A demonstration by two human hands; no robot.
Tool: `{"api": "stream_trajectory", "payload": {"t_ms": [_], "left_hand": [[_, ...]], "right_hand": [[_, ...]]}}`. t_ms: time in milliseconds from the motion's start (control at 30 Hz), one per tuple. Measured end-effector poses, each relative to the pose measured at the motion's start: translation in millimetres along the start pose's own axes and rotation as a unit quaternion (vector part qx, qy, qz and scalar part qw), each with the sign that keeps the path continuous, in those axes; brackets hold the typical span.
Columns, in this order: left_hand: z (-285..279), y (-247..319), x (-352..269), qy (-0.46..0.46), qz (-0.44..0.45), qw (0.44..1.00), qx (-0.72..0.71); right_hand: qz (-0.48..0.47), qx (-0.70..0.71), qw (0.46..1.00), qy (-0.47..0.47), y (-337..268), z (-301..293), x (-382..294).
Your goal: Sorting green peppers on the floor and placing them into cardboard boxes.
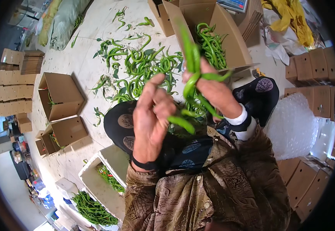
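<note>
My right hand (210, 83) is closed around several long green chili peppers (193, 82), which stick out above and below the fingers. To its left, my left hand (156, 114) is raised with bent fingers, blurred by motion. One green pepper (182, 123) meets the edge of this hand; whether the fingers grip it cannot be told. Beyond both hands, a loose pile of curly green peppers (138, 62) with some leaves lies on the pale floor. An open cardboard box (232, 37) at the upper right holds more green peppers (212, 47).
Two open cardboard boxes (66, 96) stand at the left. A white foam box (91, 176) with peppers is at the lower left, beside a heap of green peppers (94, 209). Bubble wrap (293, 130) and stacked cartons (314, 65) are at the right. Filled sacks (66, 23) lie at the upper left.
</note>
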State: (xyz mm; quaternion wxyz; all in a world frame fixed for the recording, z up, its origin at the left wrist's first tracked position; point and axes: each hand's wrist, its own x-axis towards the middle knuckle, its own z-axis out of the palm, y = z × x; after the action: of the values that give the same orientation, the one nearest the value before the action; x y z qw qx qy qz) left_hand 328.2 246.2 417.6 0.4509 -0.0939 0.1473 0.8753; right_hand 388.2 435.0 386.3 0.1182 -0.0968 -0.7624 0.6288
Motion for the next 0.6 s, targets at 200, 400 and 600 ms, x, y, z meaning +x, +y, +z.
{"api": "stream_trajectory", "payload": {"t_ms": [200, 400, 600], "left_hand": [[-10, 13, 55, 0.102, 0.104, 0.988, -0.059], [-9, -6, 72, 0.141, 0.258, 0.945, 0.144], [11, -28, 90, 0.117, 0.295, 0.911, 0.263]], "right_hand": [[0.186, 0.446, 0.868, -0.112, 23, 20, -31], [0.159, 0.513, 0.83, -0.154, 8, 18, -33], [0.136, 0.469, 0.869, -0.08, 6, 15, -28]]}}
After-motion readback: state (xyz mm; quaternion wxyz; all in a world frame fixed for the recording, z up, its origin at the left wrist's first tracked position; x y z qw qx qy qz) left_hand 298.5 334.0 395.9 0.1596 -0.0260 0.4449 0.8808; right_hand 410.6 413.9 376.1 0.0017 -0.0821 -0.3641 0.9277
